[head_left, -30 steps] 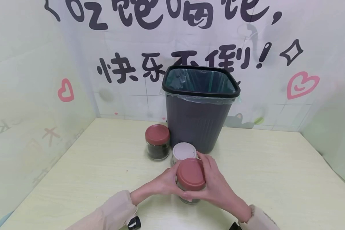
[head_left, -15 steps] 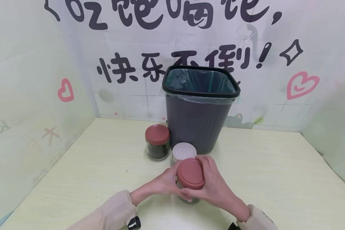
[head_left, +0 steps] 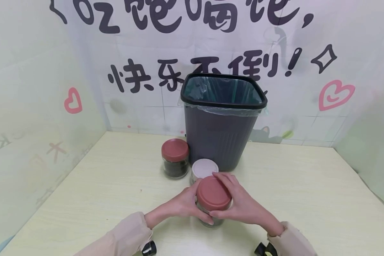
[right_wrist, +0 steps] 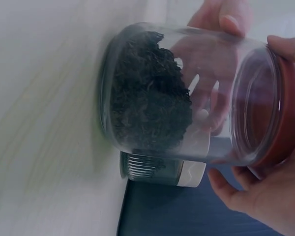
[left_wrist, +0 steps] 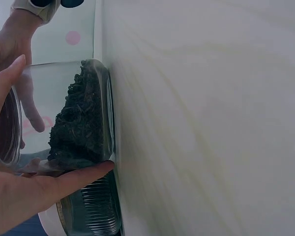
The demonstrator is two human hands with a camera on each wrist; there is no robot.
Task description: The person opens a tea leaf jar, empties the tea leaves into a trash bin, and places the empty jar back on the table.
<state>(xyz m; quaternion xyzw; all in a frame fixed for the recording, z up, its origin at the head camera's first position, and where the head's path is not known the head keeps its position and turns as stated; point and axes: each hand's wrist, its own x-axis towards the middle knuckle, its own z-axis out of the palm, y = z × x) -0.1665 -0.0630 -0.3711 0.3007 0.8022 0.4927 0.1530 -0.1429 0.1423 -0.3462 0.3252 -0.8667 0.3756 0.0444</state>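
A clear glass jar (right_wrist: 152,93) with a red lid (head_left: 213,193) stands on the table, part filled with dark, dried leaf-like bits. My left hand (head_left: 186,203) grips the jar's glass body from the left, thumb and fingers on opposite sides. From the right, my right hand (head_left: 244,204) holds the lid, its fingers curved over the far edge and its thumb at the near edge. Just behind stands a smaller ribbed glass jar (right_wrist: 142,167) with a white lid (head_left: 204,168), its lower part hidden by the hands and front jar in the head view.
A second red-lidded jar (head_left: 175,158) with dark contents stands at the back left. Close behind the white-lidded jar is a dark waste bin (head_left: 219,135) lined with a clear bag. White printed sheets (head_left: 140,117) surround the pale wooden table (head_left: 115,185) at the back and sides.
My right hand first turned slightly leftward on the lid, then its fingers shifted along the far edge and its wrist swung right. My left hand and the jar stayed in place.
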